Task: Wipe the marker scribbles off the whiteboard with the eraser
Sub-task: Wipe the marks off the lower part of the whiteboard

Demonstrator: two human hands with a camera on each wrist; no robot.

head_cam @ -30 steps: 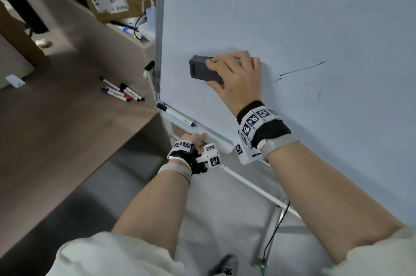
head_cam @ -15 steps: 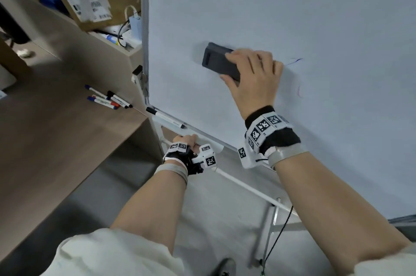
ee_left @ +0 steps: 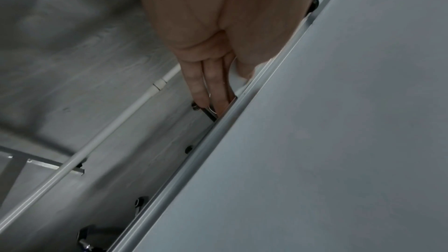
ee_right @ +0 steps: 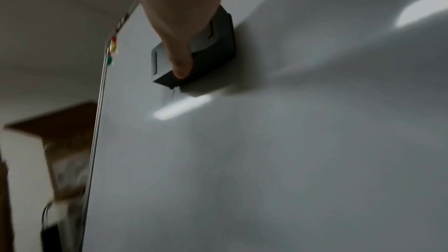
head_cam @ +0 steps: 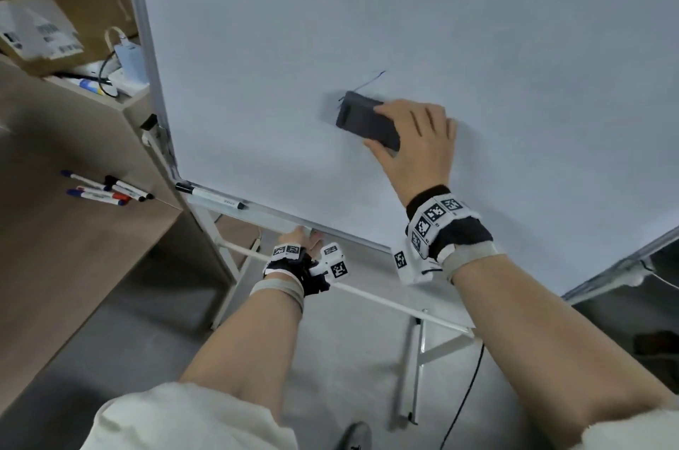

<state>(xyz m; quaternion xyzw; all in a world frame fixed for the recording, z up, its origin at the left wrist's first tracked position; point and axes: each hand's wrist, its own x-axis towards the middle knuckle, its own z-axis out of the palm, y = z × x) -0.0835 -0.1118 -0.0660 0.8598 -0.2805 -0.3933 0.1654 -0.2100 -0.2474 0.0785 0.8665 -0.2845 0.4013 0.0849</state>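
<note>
The right hand (head_cam: 415,141) grasps the dark eraser (head_cam: 365,121) by its right end, thumb on the lower edge and fingers over the top, and presses it flat against the whiteboard (head_cam: 477,27) a little left of the board's middle; in the right wrist view the thumb (ee_right: 179,53) lies across the eraser's grey back (ee_right: 206,51) while its dark pad sits on the white surface; a thin blue marker line (head_cam: 371,80) runs up and to the right from the eraser's upper left corner, and a short dark stroke shows just at that corner; the left hand (head_cam: 301,240) is at the board's bottom edge, its fingers (ee_left: 206,87) curled under the aluminium frame (ee_left: 218,125) and its thumb on the front lip, gripping that frame; a black-capped marker (head_cam: 209,196) lies on the tray at the lower left corner of the board; on the wooden desk (head_cam: 55,266) to the left lie several markers (head_cam: 106,190) in a loose bunch, well apart from the board; behind them a cardboard box (head_cam: 44,8) with a white label stands on a shelf.
</note>
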